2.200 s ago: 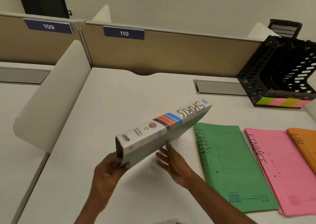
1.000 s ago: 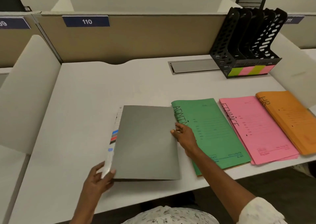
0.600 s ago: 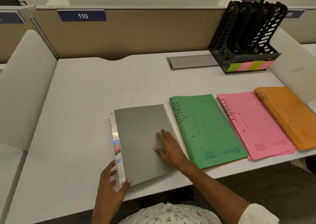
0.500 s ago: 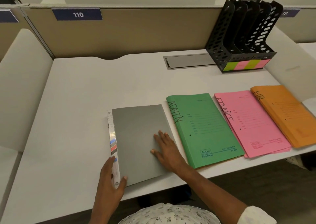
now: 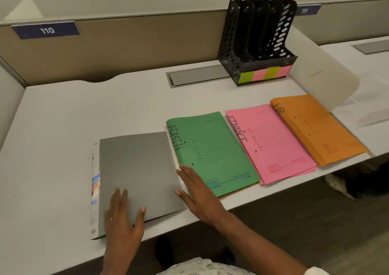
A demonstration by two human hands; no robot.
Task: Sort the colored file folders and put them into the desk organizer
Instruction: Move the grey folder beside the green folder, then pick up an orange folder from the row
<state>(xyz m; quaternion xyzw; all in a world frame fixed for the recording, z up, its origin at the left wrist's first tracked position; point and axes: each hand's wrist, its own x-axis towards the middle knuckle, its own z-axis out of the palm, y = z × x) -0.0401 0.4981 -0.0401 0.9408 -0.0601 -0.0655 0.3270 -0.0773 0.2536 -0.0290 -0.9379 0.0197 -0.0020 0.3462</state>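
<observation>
A grey folder (image 5: 136, 167) lies flat near the desk's front edge, its white spine to the left. My left hand (image 5: 122, 222) rests flat on its lower left corner, fingers straight. Just right of the grey folder, my right hand (image 5: 200, 192) lies flat with spread fingers over the lower left corner of the green ADMIN folder (image 5: 212, 148). To the right lie the pink FINANCE folder (image 5: 271, 142) and the orange HR folder (image 5: 315, 127). The black desk organizer (image 5: 259, 41) stands upright at the back right, its slots showing nothing inside.
A tan partition with sign 110 (image 5: 46, 30) closes the back of the white desk (image 5: 84, 110). A grey cable hatch (image 5: 195, 77) sits left of the organizer. A white side divider (image 5: 320, 70) rises along the desk's right edge, beside the orange folder.
The grey folder was laid flat on the desk. My right hand slid off it rightward onto the green folder's corner, and my left hand moved from the spine onto the cover.
</observation>
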